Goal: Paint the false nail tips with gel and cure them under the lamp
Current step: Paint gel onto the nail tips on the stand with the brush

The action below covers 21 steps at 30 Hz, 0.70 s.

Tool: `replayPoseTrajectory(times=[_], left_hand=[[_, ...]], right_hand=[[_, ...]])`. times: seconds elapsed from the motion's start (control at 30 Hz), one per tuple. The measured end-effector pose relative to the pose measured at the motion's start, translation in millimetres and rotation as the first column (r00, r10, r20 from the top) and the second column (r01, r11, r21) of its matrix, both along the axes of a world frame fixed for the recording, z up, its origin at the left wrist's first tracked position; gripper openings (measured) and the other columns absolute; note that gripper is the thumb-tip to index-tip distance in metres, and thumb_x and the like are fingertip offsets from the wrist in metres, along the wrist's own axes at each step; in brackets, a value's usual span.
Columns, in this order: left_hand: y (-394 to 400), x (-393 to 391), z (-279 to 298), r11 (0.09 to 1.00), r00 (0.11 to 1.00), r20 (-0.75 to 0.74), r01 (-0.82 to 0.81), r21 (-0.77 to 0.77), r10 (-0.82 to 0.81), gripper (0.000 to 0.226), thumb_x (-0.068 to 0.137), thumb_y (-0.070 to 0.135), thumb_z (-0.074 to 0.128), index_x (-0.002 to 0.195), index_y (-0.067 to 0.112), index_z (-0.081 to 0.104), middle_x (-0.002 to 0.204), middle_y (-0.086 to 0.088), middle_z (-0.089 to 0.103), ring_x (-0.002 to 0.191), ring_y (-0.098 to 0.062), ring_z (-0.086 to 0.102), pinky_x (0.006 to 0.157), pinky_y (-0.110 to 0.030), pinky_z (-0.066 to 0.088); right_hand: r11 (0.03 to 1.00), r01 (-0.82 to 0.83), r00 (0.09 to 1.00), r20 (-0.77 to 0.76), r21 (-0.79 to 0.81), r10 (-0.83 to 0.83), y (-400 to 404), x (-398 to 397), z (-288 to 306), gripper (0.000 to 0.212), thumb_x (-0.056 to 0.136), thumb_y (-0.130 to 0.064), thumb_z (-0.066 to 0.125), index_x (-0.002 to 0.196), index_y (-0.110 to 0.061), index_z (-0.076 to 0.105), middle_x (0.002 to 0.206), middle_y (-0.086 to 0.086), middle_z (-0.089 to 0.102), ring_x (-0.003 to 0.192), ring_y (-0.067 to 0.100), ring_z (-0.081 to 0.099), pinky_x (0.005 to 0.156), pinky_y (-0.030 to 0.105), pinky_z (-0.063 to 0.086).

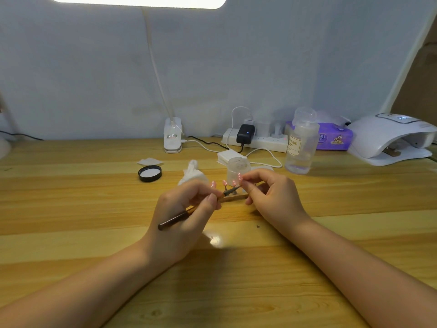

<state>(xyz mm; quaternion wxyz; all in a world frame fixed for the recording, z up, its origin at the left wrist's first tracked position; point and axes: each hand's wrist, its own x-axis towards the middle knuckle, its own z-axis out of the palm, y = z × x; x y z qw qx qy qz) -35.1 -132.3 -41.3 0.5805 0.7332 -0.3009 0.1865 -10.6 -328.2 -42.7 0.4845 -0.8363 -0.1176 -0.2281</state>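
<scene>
Our left hand (186,209) grips a dark gel brush (175,218); our right hand (267,188) pinches one pink nail tip (239,177). More nail tips (224,183) stand on a wooden holder strip (234,198) between our hands. Beyond: clear jar (238,169), black lid (150,173), liquid bottle (300,143). Far right on the wooden table (71,209): white curing lamp (390,138).

Your near table (236,292) lies bare around both forearms. Beyond your hands a jar (237,170), tissue (192,174) and black lid (150,173) crowd the middle; a bottle (300,147) stands before the lamp (390,136), cables (264,153) between.
</scene>
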Motion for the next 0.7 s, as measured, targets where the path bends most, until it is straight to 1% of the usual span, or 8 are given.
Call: replayPoseTrajectory(times=[0.07, 0.1, 0.23, 0.33, 0.47, 0.53, 0.6, 0.7], left_hand=[[0.1, 0.0, -0.1, 1.0, 1.0, 0.017, -0.009, -0.004, 0.009, 0.019, 0.087, 0.029, 0.055, 0.091, 0.016, 0.069, 0.081, 0.002, 0.071, 0.077, -0.011, 0.069, 0.071, -0.024, 0.053], [0.1, 0.3, 0.1, 1.0, 1.0, 0.023, -0.013, -0.01, 0.013, 0.021, 0.088, 0.029, 0.055, 0.093, 0.014, 0.068, 0.082, 0.004, 0.071, 0.078, -0.011, 0.069, 0.072, -0.024, 0.053], [-1.3, 1.3, 0.7, 1.0, 1.0, -0.004, -0.024, -0.017, 0.024, 0.025, 0.088, 0.034, 0.057, 0.1, 0.016, 0.068, 0.087, 0.002, 0.072, 0.083, -0.015, 0.069, 0.075, -0.035, 0.056], [-1.0, 0.5, 0.4, 1.0, 1.0, -0.026, 0.017, -0.012, -0.017, 0.024, 0.087, 0.033, 0.057, 0.098, 0.016, 0.071, 0.086, -0.004, 0.072, 0.082, -0.017, 0.069, 0.074, -0.037, 0.055], [0.2, -1.9, 0.3, 0.995, 0.995, -0.071, 0.059, -0.078, -0.064, 0.023, 0.085, 0.031, 0.057, 0.093, 0.013, 0.07, 0.085, -0.012, 0.07, 0.08, -0.016, 0.07, 0.072, -0.027, 0.055], [-0.2, -2.3, 1.0, 0.993, 0.995, -0.081, 0.054, -0.108, -0.062, 0.025, 0.085, 0.031, 0.057, 0.093, 0.011, 0.069, 0.084, -0.011, 0.071, 0.079, -0.017, 0.069, 0.072, -0.026, 0.054], [0.0, -1.4, 1.5, 0.993, 0.995, -0.085, 0.038, -0.108, -0.047, 0.027, 0.086, 0.031, 0.057, 0.095, 0.009, 0.069, 0.083, -0.009, 0.072, 0.079, -0.019, 0.069, 0.072, -0.027, 0.054], [0.8, 1.5, 1.5, 0.997, 0.996, -0.087, -0.008, -0.079, 0.001, 0.02, 0.088, 0.022, 0.062, 0.097, 0.007, 0.07, 0.083, -0.004, 0.073, 0.078, -0.015, 0.07, 0.072, -0.026, 0.054]], right_hand=[[1.0, -0.005, 1.0, -0.003, 0.0, 0.005, -0.1, -0.1, 0.6, 0.017, 0.088, -0.018, 0.067, 0.086, -0.034, 0.065, 0.072, -0.006, 0.067, 0.056, 0.004, 0.065, 0.051, 0.017, 0.05], [1.0, -0.009, 1.0, -0.001, 0.002, 0.009, -0.1, -0.2, 1.0, 0.017, 0.088, -0.018, 0.067, 0.086, -0.035, 0.065, 0.073, -0.006, 0.067, 0.056, 0.005, 0.065, 0.051, 0.017, 0.05], [1.0, -0.016, 1.0, 0.001, -0.001, 0.016, 0.1, -0.4, 0.7, 0.015, 0.089, -0.017, 0.067, 0.087, -0.033, 0.067, 0.077, -0.009, 0.067, 0.057, 0.006, 0.066, 0.05, 0.016, 0.049], [1.0, -0.012, 1.0, 0.005, -0.006, 0.012, 0.3, -0.3, 0.4, 0.019, 0.089, -0.017, 0.067, 0.085, -0.036, 0.065, 0.073, -0.008, 0.066, 0.056, 0.005, 0.065, 0.05, 0.016, 0.049], [1.0, -0.012, 1.0, 0.003, -0.006, 0.012, 0.2, -0.3, 0.6, 0.021, 0.089, -0.016, 0.065, 0.086, -0.037, 0.063, 0.074, -0.007, 0.066, 0.057, 0.004, 0.066, 0.049, 0.016, 0.049], [1.0, -0.017, 1.0, 0.005, -0.008, 0.017, 0.4, -0.6, 0.5, 0.02, 0.089, -0.017, 0.065, 0.086, -0.037, 0.063, 0.074, -0.007, 0.065, 0.057, 0.005, 0.066, 0.049, 0.016, 0.049], [1.0, -0.02, 1.0, 0.003, -0.007, 0.02, 0.6, -0.5, 0.3, 0.02, 0.089, -0.017, 0.065, 0.086, -0.036, 0.064, 0.073, -0.009, 0.065, 0.057, 0.005, 0.066, 0.049, 0.015, 0.048], [1.0, -0.03, 1.0, -0.01, 0.006, 0.03, 0.2, -0.2, -0.4, 0.013, 0.089, -0.016, 0.066, 0.089, -0.029, 0.068, 0.074, -0.007, 0.066, 0.057, 0.004, 0.066, 0.049, 0.013, 0.046]])
